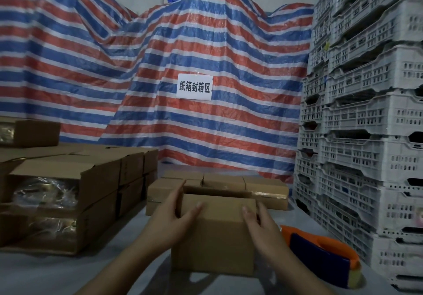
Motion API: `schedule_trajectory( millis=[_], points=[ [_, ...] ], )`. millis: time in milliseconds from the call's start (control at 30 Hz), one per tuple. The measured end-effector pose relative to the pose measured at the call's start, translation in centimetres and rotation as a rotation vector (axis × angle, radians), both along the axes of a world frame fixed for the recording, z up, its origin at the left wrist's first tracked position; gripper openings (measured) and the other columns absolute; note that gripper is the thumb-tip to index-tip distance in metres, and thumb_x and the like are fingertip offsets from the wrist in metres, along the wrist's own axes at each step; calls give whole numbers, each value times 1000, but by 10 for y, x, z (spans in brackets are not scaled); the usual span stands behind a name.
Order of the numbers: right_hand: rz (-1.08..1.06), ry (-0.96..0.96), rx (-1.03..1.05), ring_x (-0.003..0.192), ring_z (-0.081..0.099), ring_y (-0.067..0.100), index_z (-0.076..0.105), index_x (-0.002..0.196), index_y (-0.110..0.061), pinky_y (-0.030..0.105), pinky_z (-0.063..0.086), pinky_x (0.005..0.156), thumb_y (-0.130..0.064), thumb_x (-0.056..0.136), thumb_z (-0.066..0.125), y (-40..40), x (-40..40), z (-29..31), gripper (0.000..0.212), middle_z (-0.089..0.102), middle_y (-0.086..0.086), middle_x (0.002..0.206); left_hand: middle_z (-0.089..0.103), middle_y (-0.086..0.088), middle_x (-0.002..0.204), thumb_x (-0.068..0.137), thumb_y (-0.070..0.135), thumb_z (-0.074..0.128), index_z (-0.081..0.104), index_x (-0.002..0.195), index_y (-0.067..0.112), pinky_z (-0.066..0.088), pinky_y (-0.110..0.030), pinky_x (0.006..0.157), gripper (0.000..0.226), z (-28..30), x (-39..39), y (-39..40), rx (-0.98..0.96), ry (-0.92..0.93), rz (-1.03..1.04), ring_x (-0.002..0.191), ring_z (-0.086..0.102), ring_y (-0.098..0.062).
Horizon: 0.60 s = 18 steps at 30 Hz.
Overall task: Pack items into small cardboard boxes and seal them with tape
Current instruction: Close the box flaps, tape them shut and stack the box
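A small brown cardboard box stands on the grey surface in front of me, its top open at the far side. My left hand holds its left side, thumb on the near face and fingers round the left wall. On the box's right top corner, my right hand grips with the thumb on the near face. An orange and blue tape dispenser lies just right of the box, untouched.
A row of small closed boxes sits right behind the held box. Larger open cartons with plastic-wrapped goods are stacked on the left. Stacked white plastic crates rise on the right. A striped tarp with a white sign hangs behind.
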State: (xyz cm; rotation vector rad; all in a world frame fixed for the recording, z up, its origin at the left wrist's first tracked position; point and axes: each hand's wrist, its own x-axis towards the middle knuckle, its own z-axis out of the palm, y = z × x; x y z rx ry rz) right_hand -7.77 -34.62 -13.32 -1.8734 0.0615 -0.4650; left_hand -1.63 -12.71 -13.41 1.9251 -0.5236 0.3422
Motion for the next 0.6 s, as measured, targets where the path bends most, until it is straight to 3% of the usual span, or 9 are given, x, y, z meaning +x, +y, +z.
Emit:
schedule_trajectory(
  millis=[67,167,233,300,400,500,600],
  points=[
    [-28,-7,3,129,48,19,26,155,-32,34,41,100,-51,100,47,-4,4,6,62,48,-1,147,34,6,155,74,76,54,16,153,47,40,-36,102,93,8,4,-3,-70,-32,51,135,41,-16],
    [-51,-30,10,125,48,19,24,156,-27,32,39,94,-46,100,52,-8,12,16,66,45,3,150,35,-1,156,91,50,61,21,154,39,44,-40,102,75,23,16,-6,-149,31,71,136,42,-21],
    [-68,-38,24,132,45,23,24,157,-25,36,40,98,-41,99,58,-12,16,22,69,43,5,152,41,-1,151,94,42,61,28,152,35,50,-33,87,68,30,24,-4,-164,85,44,126,48,-19],
    [-89,-91,8,138,41,25,24,157,-25,40,41,107,-35,95,67,-17,18,27,75,38,4,155,48,1,144,94,36,62,39,147,33,44,-21,73,58,35,30,1,-137,106,6,112,50,-11],
    [-102,-215,-293,145,30,20,27,156,-29,45,36,116,-37,89,75,-25,17,34,82,29,-4,159,54,6,138,93,29,65,52,135,34,44,-20,84,44,39,35,10,-30,95,-49,111,52,-6],
    [-58,-245,-656,140,34,15,36,149,-34,45,35,116,-42,88,73,-32,20,48,71,36,-10,152,55,9,136,90,28,69,53,134,35,44,-34,104,47,45,36,15,51,92,-74,123,52,-11],
    [73,-155,-836,121,50,10,51,135,-36,26,43,100,-41,89,72,-36,22,62,51,54,-11,135,52,12,130,90,30,69,51,135,40,48,-39,103,49,48,35,13,216,51,-34,122,52,-13]
  ],
)
